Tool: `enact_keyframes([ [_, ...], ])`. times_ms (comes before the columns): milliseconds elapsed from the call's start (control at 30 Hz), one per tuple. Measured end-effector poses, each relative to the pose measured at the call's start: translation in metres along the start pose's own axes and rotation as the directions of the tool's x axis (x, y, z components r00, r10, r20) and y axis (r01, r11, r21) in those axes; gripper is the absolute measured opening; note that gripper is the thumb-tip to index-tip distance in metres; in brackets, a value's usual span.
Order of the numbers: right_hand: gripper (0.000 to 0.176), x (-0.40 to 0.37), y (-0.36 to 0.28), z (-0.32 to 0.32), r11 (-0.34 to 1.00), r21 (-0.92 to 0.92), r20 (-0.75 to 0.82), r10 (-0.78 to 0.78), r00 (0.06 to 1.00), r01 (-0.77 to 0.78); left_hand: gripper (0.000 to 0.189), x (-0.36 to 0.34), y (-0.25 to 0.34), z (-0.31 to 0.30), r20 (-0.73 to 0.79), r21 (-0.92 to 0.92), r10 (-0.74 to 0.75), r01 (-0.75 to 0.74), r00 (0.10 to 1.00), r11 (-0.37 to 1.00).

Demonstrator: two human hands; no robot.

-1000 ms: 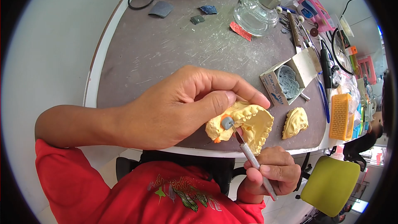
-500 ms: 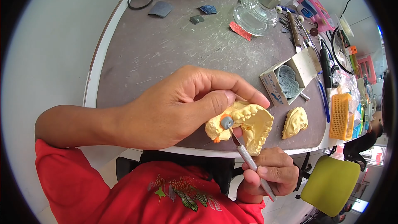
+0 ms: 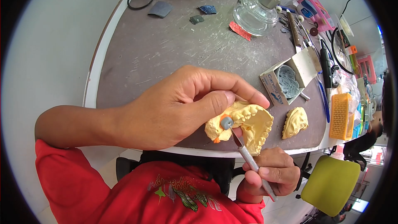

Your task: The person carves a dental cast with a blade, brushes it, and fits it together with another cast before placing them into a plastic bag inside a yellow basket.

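Yellow cast [image 3: 258, 127], grasped by the left hand [image 3: 166, 118], whose thumb and fingers arch over its upper edge; a grey piece [image 3: 226, 122] sits on it near the thumb tip. The right hand [image 3: 273, 173] pinches a knife [image 3: 251, 159] between thumb and fingers, its blade pointing from them to the grey piece's lower edge, contact being too fine to tell. An opened box [image 3: 273, 86] stands just beyond the left fingertips, and a smaller cast [image 3: 295, 123] lies beyond the right fingers, apart from both hands.
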State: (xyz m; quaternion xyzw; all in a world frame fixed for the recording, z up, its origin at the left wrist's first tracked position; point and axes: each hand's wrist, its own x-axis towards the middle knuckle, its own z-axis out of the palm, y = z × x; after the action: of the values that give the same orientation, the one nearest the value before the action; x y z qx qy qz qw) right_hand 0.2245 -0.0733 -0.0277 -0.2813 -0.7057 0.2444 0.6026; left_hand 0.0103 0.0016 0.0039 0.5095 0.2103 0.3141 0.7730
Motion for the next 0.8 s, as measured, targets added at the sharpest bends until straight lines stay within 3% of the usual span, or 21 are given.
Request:
enact_keyframes([
  [233, 0.035, -0.0019, -0.0014, 0.0019, 0.997, -0.069, -0.027, 0.017, 0.999, -0.019, 0.04, -0.0006, 0.0022, 0.0, 0.002, 0.01, -0.017, 0.017, 1.0, 1.0],
  [433, 0.036, 0.0004, -0.0009, -0.0009, 1.0, -0.021, 0.063, 0.012, 0.998, -0.011, 0.041, -0.0004, 0.0008, -0.0002, 0.001, 0.01, -0.001, 0.001, 1.0, 1.0],
  [633, 0.036, -0.0031, -0.0011, 0.001, 0.994, -0.107, -0.03, 0.011, 0.999, -0.015, 0.041, -0.0009, 0.0032, -0.0009, 0.013, 0.007, -0.016, 0.016, 1.0, 1.0],
  [800, 0.036, -0.0018, 0.0005, 0.0, 0.998, -0.058, 0.031, -0.01, 0.999, 0.012, 0.041, -0.0001, -0.0001, -0.0003, -0.001, 0.01, 0.007, -0.007, 1.0, 1.0],
])
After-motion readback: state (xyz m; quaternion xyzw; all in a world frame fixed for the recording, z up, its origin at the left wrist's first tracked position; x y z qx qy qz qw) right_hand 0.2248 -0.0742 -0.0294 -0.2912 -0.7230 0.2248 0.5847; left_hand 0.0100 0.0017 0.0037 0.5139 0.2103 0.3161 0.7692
